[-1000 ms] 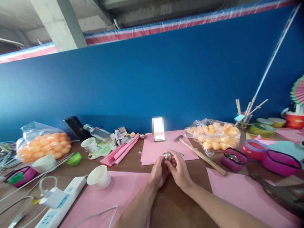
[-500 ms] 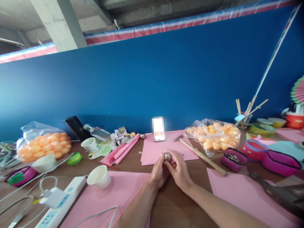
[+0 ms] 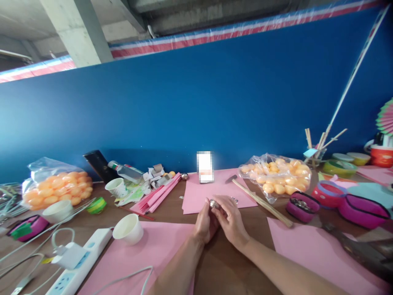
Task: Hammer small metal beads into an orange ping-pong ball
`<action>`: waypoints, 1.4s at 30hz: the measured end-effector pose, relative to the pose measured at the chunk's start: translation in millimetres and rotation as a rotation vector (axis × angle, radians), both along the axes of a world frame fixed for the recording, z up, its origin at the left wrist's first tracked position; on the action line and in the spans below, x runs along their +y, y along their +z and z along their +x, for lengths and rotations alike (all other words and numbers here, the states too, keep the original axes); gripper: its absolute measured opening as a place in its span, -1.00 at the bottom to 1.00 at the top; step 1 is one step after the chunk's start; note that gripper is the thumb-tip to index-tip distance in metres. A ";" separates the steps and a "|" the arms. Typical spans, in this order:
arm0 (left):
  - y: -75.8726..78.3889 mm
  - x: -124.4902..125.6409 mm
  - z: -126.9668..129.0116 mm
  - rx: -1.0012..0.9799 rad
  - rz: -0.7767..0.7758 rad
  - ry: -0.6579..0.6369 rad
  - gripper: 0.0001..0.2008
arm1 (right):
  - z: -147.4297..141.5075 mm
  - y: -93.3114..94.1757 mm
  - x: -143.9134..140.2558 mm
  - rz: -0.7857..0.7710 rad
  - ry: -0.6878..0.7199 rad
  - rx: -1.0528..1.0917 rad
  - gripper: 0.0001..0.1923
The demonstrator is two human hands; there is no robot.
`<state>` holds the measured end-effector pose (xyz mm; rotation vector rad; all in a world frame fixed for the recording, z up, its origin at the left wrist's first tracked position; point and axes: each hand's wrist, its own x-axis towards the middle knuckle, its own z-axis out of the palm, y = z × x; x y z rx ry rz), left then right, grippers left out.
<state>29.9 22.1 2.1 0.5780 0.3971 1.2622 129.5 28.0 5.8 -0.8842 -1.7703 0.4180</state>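
You are gripping a small, silvery, rounded metal object (image 3: 213, 203) between your left hand (image 3: 204, 224) and right hand (image 3: 232, 221), both curling closed around it and covering much of its shiny surface. You are holding it over the brown counter (image 3: 227, 270), by the near edge of smooth pink paper (image 3: 193, 198). To the right, a wood-handled hammer (image 3: 260, 200) is slanting beside a crinkled clear plastic bag (image 3: 270, 197) of glossy, round orange balls (image 3: 288, 180). To the left, a tapered white cup (image 3: 130, 235) is standing upright.
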 end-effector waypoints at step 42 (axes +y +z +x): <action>4.8 -4.6 4.3 0.083 -0.014 0.149 -0.57 | -5.3 -3.0 -5.3 0.042 0.032 -0.116 -0.59</action>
